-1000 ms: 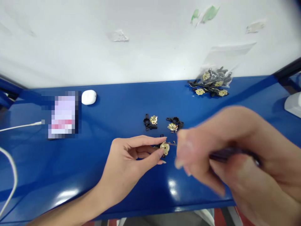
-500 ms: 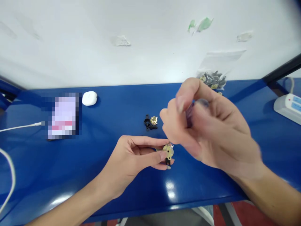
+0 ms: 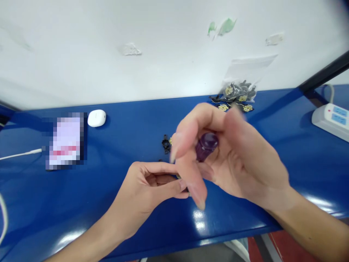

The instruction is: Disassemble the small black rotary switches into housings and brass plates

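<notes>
Head view: blue workbench [image 3: 68, 207]
Left hand [image 3: 144, 191]: fingertips pinching a small gold-and-black part [image 3: 178, 177], mostly hidden behind the right fingers
Right hand [image 3: 234, 160]: fingers pressed together around a purple screwdriver handle [image 3: 207, 146]

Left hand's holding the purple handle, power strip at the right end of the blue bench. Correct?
Not quite: the head view shows the purple handle in the right hand, not the left hand. The power strip is at the right end of the blue bench, as you said.
</notes>
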